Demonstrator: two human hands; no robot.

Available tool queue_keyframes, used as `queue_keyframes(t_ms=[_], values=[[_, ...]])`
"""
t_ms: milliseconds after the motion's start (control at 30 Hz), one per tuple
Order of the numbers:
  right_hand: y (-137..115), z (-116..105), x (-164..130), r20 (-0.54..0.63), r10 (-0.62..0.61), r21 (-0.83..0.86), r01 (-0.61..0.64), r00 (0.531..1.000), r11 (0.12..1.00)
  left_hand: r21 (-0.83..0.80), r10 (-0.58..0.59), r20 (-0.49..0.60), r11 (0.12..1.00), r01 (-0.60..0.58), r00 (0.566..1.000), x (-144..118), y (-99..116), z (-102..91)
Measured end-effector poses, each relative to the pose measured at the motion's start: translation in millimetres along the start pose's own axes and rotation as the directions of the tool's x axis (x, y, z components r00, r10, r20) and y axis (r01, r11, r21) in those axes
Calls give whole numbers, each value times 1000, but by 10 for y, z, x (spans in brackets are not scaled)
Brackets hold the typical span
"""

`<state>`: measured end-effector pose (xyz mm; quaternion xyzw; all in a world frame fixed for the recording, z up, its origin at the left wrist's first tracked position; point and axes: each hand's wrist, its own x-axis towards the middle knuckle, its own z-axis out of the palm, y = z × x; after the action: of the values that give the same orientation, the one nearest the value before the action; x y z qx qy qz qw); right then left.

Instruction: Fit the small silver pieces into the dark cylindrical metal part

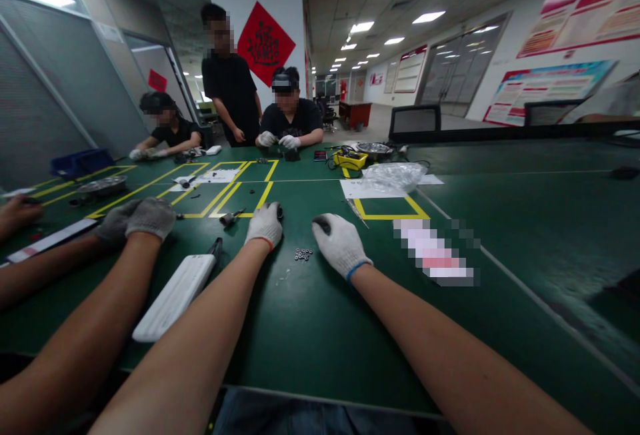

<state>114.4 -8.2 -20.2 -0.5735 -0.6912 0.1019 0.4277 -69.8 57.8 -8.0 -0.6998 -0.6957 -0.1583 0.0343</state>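
My white-gloved left hand (265,223) is curled around a small dark part (279,210), beyond the little heap of dark metal washers (303,254). My white-gloved right hand (339,243), just right of the heap, pinches another dark piece (323,224).

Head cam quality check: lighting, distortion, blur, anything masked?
Head view: even overhead panel light, soft shadows under the left hand and right hand; mild sheen on the green table. Strong wide-angle stretch: forearms balloon at the bottom edge, wall lines bow. Small washers stay sharp; far corridor is soft. A pixelated patch masks something on the table right of the right hand.
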Motion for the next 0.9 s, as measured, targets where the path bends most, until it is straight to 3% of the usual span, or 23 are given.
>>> queue_keyframes(t_ms=[400, 600, 767, 900], values=[[-15, -16, -18, -13, 5, -10, -5, 1000, 1000, -31, -18, 5, 999, 19, 1000, 460, 46, 112], [-68, -48, -31, 34, -4, -18, 5, 999, 1000, -24, -111, -96, 994, 109, 989, 583, 109, 121], [-92, -58, -34, 40, -2, -11, 3, 999, 1000, 57, 1, 7, 998, -2, 1000, 607, 111, 105], [-91, -59, -30, 48, -16, -14, 17, 999, 1000, 61, 10, 12, 998, -11, 1000, 574, 116, 73]])
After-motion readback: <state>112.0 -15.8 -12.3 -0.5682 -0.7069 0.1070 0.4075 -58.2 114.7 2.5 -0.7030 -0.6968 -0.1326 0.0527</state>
